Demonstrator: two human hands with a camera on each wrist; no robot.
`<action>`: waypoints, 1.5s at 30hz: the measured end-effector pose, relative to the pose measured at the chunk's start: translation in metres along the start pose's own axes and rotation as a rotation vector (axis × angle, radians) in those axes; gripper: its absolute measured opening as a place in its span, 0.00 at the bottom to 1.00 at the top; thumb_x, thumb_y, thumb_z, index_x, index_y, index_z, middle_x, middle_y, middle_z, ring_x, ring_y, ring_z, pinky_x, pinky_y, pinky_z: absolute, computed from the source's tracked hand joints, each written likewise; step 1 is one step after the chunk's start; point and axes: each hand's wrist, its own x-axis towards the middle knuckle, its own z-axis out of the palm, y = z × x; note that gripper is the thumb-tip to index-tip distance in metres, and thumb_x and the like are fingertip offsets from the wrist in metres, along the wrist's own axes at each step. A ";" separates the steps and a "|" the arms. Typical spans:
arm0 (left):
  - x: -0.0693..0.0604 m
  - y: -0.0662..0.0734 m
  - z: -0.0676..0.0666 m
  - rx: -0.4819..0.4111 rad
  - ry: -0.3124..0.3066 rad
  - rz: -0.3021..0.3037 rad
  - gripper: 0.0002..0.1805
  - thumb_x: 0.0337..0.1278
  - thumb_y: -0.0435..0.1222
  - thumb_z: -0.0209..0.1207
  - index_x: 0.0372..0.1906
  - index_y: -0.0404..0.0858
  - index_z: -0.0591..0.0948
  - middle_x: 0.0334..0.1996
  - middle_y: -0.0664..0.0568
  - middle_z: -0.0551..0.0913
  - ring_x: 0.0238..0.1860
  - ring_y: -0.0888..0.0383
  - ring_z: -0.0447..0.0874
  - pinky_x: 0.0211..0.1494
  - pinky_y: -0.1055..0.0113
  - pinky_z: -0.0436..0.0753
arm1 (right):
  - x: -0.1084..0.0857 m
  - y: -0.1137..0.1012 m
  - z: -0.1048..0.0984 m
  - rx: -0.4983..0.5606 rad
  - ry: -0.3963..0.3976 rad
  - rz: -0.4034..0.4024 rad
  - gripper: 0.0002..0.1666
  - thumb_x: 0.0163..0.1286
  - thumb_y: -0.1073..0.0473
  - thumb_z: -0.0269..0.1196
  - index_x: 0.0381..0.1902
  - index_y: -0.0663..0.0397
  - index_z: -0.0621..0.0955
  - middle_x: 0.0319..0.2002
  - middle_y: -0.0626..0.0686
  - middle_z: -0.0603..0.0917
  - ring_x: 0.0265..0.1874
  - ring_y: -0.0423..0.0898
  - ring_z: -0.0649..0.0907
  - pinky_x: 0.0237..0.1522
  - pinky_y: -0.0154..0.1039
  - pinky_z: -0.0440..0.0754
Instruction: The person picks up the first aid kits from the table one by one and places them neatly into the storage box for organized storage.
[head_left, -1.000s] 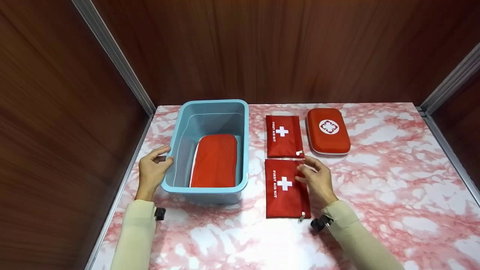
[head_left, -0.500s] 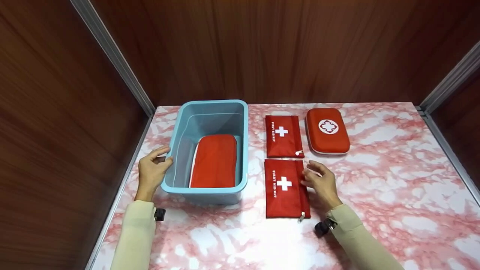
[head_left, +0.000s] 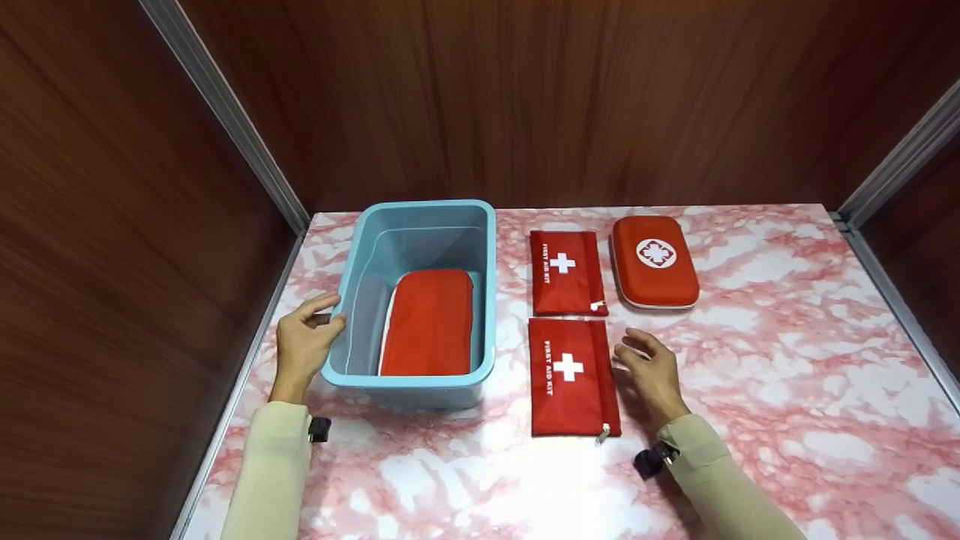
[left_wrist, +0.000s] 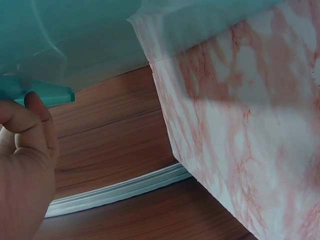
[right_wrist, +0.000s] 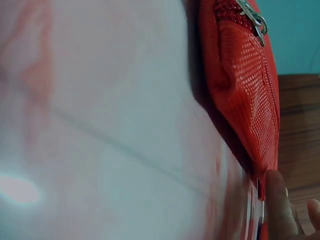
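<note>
Nr pouch (head_left: 574,377) lies long axis fore-aft, zip side (head_left: 605,382) twd R hand (head_left: 652,375).

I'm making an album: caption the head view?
Left hand at a blue bin, right hand beside the nearer red first-aid pouch.

In the head view, we see the tabletop (head_left: 787,360) brightly lit, its near middle bleached by glare; the wood walls (head_left: 510,105) are dim. Faint shadow falls beneath the right hand (head_left: 651,373). In the left wrist view, we find the bin (left_wrist: 100,30) hazy, a shadow crossing the marbling. In the right wrist view, a white hotspot glares at left; the surface looks smeared, perhaps out of focus.
</note>
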 end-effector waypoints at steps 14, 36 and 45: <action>0.001 0.002 0.001 0.013 -0.005 0.018 0.16 0.52 0.19 0.61 0.48 0.18 0.82 0.54 0.29 0.80 0.35 0.63 0.80 0.40 0.78 0.79 | 0.000 -0.001 0.000 -0.105 -0.031 0.046 0.32 0.72 0.65 0.60 0.71 0.67 0.67 0.66 0.69 0.70 0.62 0.58 0.74 0.43 0.38 0.85; 0.012 -0.032 0.000 0.009 0.009 -0.016 0.16 0.53 0.21 0.64 0.50 0.23 0.84 0.57 0.35 0.81 0.35 0.68 0.79 0.39 0.81 0.77 | -0.008 -0.001 0.008 -0.445 -0.119 -0.053 0.35 0.58 0.67 0.72 0.64 0.67 0.75 0.57 0.71 0.77 0.48 0.59 0.80 0.31 0.35 0.81; 0.014 -0.043 -0.001 0.026 0.011 0.012 0.16 0.52 0.23 0.65 0.48 0.25 0.85 0.55 0.38 0.83 0.37 0.63 0.81 0.40 0.79 0.79 | -0.009 0.001 0.011 -0.569 -0.112 -0.176 0.32 0.53 0.74 0.70 0.58 0.72 0.78 0.51 0.73 0.81 0.50 0.63 0.82 0.55 0.52 0.78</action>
